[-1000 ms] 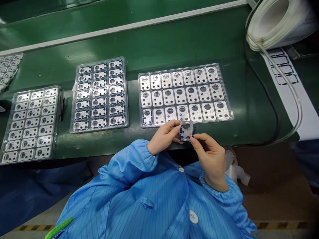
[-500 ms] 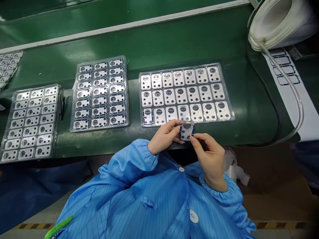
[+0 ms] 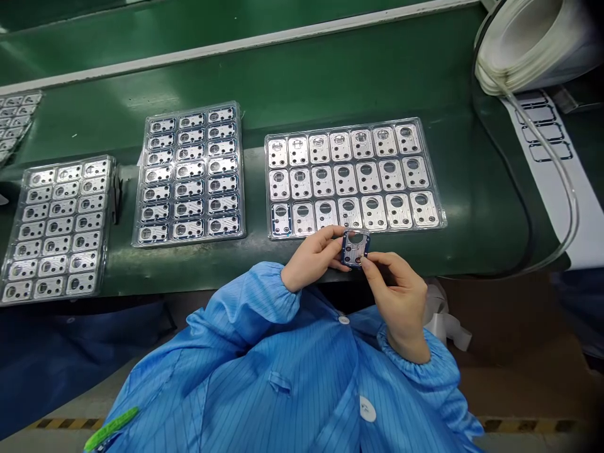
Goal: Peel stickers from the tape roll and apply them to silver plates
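My left hand [image 3: 314,258] and my right hand [image 3: 395,289] pinch a small brushed-metal plate [image 3: 355,248] between their fingertips, just above the bench's near edge. The plate has round holes and a dark blue border. Its lower part is partly hidden by my right fingers. Right behind my hands lies a clear plastic tray [image 3: 344,124] of silver plates in rows. One plate with a blue border [image 3: 281,219] sits in that tray's near left corner, and the others show bare metal.
Further clear trays of metal plates [image 3: 189,106] [image 3: 113,189] [image 3: 14,119] lie to the left on the green bench [image 3: 330,88]. At the back right stand a white film roll [image 3: 533,44] and a clear tube. A white strip [image 3: 547,132] carries dark outlined frames.
The held plate has turned from a tilted position to nearly square with the view, and my fingers have shifted on it. The whole view has drifted slightly.
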Tool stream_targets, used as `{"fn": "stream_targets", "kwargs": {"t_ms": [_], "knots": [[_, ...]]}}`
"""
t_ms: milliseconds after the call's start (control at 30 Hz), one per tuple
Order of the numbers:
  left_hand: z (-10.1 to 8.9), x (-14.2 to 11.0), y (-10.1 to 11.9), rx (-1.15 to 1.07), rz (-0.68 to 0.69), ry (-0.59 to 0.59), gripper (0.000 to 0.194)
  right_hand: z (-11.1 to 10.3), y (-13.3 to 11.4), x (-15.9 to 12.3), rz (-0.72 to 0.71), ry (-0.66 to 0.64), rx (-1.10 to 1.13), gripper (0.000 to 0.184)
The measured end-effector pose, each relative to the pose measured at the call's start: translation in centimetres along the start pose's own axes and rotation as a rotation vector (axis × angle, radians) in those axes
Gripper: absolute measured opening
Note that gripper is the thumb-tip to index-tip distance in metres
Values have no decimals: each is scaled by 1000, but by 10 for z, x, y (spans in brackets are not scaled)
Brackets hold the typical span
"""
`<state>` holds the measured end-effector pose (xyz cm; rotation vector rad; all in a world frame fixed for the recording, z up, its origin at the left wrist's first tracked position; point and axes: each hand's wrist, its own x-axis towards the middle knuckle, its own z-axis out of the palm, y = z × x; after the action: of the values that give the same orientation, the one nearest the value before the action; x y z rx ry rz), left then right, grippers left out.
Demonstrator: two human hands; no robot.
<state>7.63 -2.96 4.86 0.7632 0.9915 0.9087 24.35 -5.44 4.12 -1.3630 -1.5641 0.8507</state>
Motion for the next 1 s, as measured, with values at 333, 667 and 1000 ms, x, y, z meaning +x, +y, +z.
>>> {"fn": "stream_targets", "kwargs": {"t_ms": [333, 667, 1000], "knots": [[0, 0, 0, 8, 2, 2, 34, 1, -2, 0, -13, 13, -45, 12], [3, 0, 1, 9, 10, 24, 27, 1, -3, 0, -51, 20, -72, 9], [3, 0, 1, 6, 24, 17, 29, 1, -3, 1, -102, 26, -79, 6]]}}
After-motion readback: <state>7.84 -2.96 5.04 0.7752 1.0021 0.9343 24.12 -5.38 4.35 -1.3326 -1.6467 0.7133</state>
